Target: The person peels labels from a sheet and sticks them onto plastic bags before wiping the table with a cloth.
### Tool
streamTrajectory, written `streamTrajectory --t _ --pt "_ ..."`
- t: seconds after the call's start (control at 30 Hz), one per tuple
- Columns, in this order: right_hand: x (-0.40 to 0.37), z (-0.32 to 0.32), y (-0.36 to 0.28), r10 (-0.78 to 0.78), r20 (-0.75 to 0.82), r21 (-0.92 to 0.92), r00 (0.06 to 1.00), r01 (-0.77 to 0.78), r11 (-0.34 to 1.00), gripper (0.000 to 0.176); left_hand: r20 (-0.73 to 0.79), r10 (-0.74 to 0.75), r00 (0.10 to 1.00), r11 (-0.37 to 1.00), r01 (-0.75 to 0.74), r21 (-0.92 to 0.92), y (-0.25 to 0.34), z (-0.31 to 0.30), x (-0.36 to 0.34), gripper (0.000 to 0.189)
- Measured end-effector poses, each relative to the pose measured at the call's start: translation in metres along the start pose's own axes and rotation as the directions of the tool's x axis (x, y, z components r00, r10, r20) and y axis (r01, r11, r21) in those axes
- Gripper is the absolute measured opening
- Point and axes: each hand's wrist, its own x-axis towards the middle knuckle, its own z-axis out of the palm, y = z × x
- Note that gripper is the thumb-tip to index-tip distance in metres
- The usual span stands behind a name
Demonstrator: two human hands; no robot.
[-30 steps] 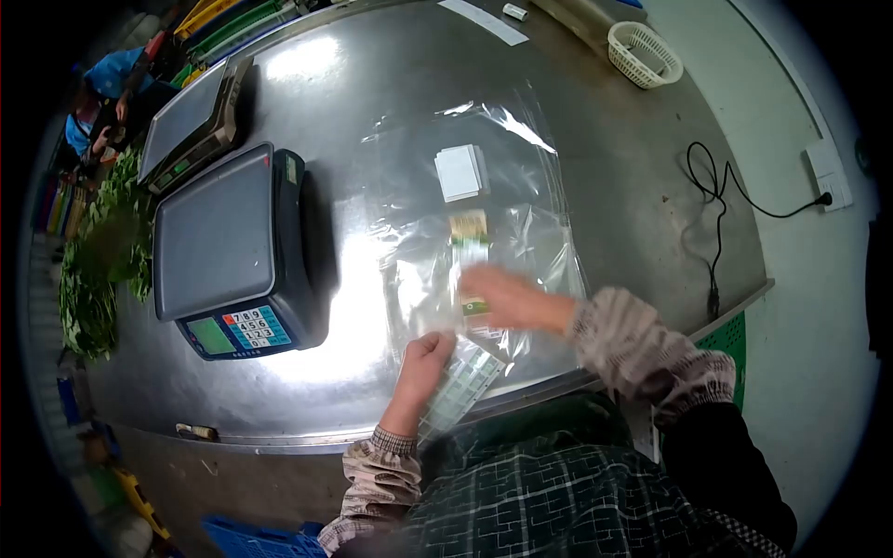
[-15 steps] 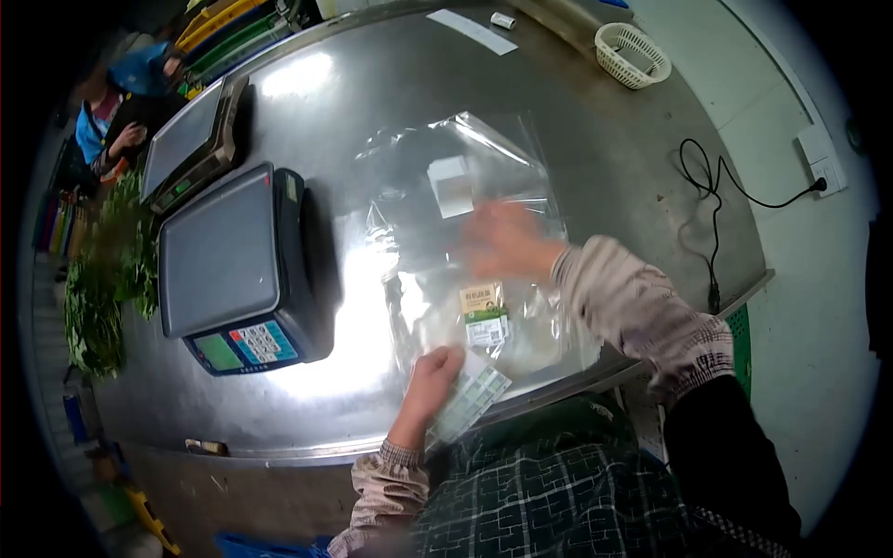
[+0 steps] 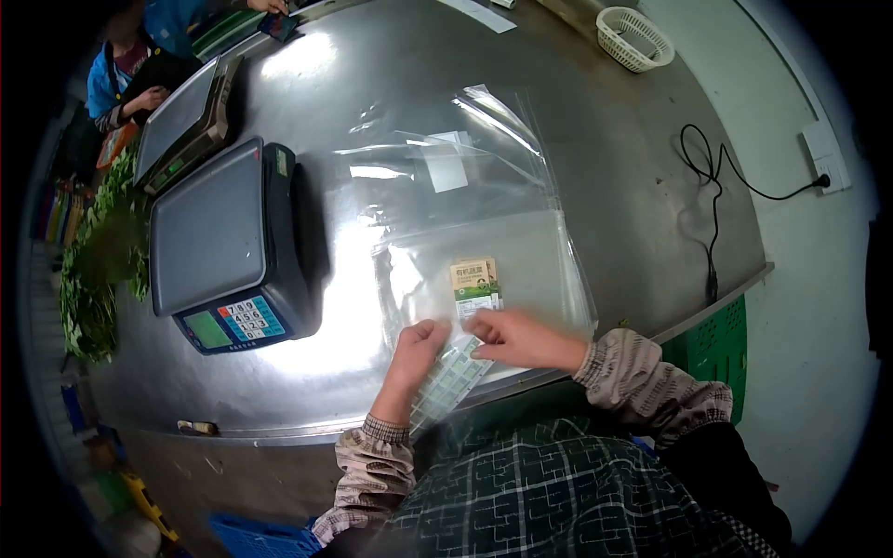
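Note:
My left hand is closed on a sheet of small pale green stickers at the table's front edge. At the sheet's upper right, my right hand has its thumb and fingers pinched at the edge; whether one sticker is lifted cannot be made out. Beyond both hands lie clear plastic bags, flat and overlapping. A beige and green printed label shows on the nearest bag, with another label's edge just behind it. Farther up, a white paper patch shows through the plastic.
Two weighing scales stand at left, the nearer scale beside the bags. Leafy greens lie beyond them, near a co-worker in blue. A white basket sits at the far right, a black cable at the right edge.
My right hand has come back from over the bags to the sticker sheet and closed at its edge. The upper bag's near edge has shifted away. A co-worker's arm now reaches over the table's far left.

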Motion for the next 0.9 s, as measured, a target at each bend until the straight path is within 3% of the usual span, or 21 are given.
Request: streamTrajectory --t 0.1,0.13,0.2,0.3,0.4,0.5,0.6,0.63,0.7,0.73,0.83,0.9 --pt "0.0 0.011 0.004 -0.101 -0.119 -0.116 0.988 0.087 0.989 0.022 -0.018 0.039 0.999 0.997 -0.038 0.07 -0.001 -0.001 -0.001 0.03" --pt "-0.001 0.015 0.006 -0.215 -0.145 -0.23 0.966 0.179 0.957 0.021 -0.022 0.06 0.998 0.994 -0.057 0.095 -0.005 -0.002 0.0 0.03" --pt "-0.003 0.018 0.008 -0.439 -0.162 -0.461 0.884 0.325 0.826 0.021 -0.02 0.072 0.997 0.99 -0.069 0.123 -0.014 -0.003 0.005 0.031" --pt "-0.013 0.011 -0.004 -0.581 -0.005 -0.712 0.814 0.405 0.574 0.019 -0.039 0.064 0.997 0.992 -0.06 0.107 -0.013 0.001 0.005 0.032" --pt "-0.015 0.014 -0.001 -0.561 -0.031 -0.694 0.828 0.386 0.608 0.014 -0.043 0.069 0.997 0.992 -0.064 0.112 -0.017 0.001 0.007 0.033" --pt "-0.007 0.008 -0.01 -0.383 -0.358 -0.213 0.852 0.325 0.922 0.009 -0.051 0.075 0.996 0.993 -0.07 0.097 -0.017 0.002 0.004 0.035" --pt "0.031 -0.008 0.01 -0.031 -0.535 0.079 0.844 0.086 0.993 0.012 -0.058 0.078 0.995 0.976 -0.065 0.208 -0.006 0.006 -0.002 0.036" --pt "0.039 -0.006 0.02 -0.065 -0.553 -0.081 0.83 0.024 0.996 0.014 -0.059 0.083 0.995 0.96 -0.064 0.273 -0.003 0.006 -0.004 0.036" --pt "0.056 -0.004 0.028 -0.142 -0.57 -0.376 0.809 -0.103 0.921 0.02 -0.039 0.071 0.997 0.974 -0.06 0.217 -0.01 0.005 -0.002 0.035" --pt "0.056 -0.011 0.026 0.018 -0.568 -0.352 0.823 -0.263 0.898 0.025 -0.035 0.095 0.995 0.972 -0.086 0.217 -0.013 0.004 -0.002 0.035" --pt "0.044 -0.031 0.036 -0.171 -0.448 -0.594 0.878 -0.149 0.79 0.026 -0.023 0.099 0.995 0.987 -0.095 0.126 -0.019 0.005 -0.003 0.034" --pt "0.035 -0.012 0.027 -0.428 -0.189 -0.734 0.884 0.163 0.66 0.026 -0.001 0.093 0.996 0.995 -0.093 0.042 -0.031 0.002 0.002 0.034"
